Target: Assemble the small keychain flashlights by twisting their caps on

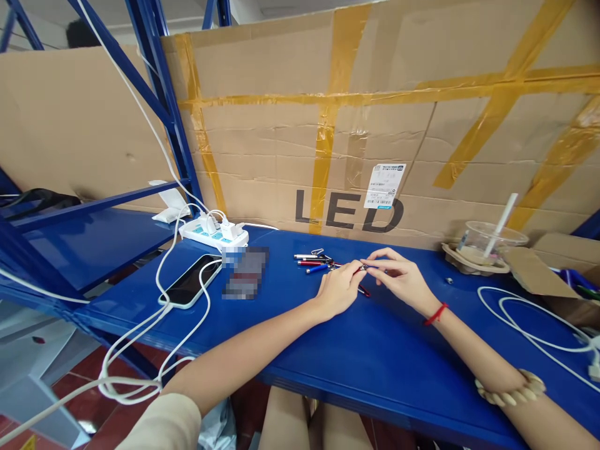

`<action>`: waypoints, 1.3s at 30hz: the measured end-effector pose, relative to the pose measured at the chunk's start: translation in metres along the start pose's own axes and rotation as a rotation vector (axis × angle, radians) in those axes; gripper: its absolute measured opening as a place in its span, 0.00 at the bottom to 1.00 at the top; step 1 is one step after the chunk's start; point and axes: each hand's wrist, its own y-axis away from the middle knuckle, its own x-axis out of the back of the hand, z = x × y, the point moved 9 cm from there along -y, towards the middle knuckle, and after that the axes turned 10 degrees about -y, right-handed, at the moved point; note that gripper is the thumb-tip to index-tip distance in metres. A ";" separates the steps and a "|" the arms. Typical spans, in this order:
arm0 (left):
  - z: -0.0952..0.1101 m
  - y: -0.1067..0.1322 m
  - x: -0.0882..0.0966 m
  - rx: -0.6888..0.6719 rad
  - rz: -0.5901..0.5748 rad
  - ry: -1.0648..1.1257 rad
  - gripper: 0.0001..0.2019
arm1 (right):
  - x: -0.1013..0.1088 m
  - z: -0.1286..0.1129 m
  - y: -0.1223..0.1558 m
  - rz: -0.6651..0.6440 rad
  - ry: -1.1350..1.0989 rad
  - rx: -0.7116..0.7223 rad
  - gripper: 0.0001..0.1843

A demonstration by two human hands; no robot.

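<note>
My left hand (339, 289) is closed, its fingertips pinching a small shiny metal piece (363, 267) above the blue table. From the other side, my right hand (399, 279) meets it with thumb and forefinger on the same piece. What kind of part it is cannot be made out. Just below the fingers shows the end of a dark red pen-like tube (364, 291). Left of my hands lie several slim pen-like tubes, among them a silver one (305, 256) and a blue one (317, 269). A small metal clip (317, 252) lies by them.
On the left are a phone (191, 284), white cables and a power strip (210, 234). A blurred dark rectangle (246, 275) lies beside them. To the right stand a plastic cup with straw (492, 240), an open cardboard box (539, 272) and a coiled cable (520, 322). Large cardboard (281, 144) walls the back.
</note>
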 end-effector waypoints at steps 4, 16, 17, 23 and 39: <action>0.000 -0.002 -0.007 -0.044 -0.047 0.080 0.13 | 0.006 -0.002 -0.001 0.004 0.008 -0.017 0.13; 0.002 -0.001 -0.016 -0.102 -0.112 0.113 0.12 | 0.009 -0.015 0.000 -0.048 0.126 0.135 0.07; 0.002 -0.001 -0.016 -0.108 -0.118 0.122 0.12 | 0.009 -0.016 0.000 -0.052 0.129 0.154 0.06; 0.003 -0.002 -0.019 -0.151 -0.131 0.185 0.11 | 0.009 -0.013 0.002 -0.067 0.137 0.200 0.05; 0.002 -0.005 -0.018 -0.170 -0.100 0.088 0.09 | 0.004 0.004 0.003 -0.107 0.065 0.064 0.13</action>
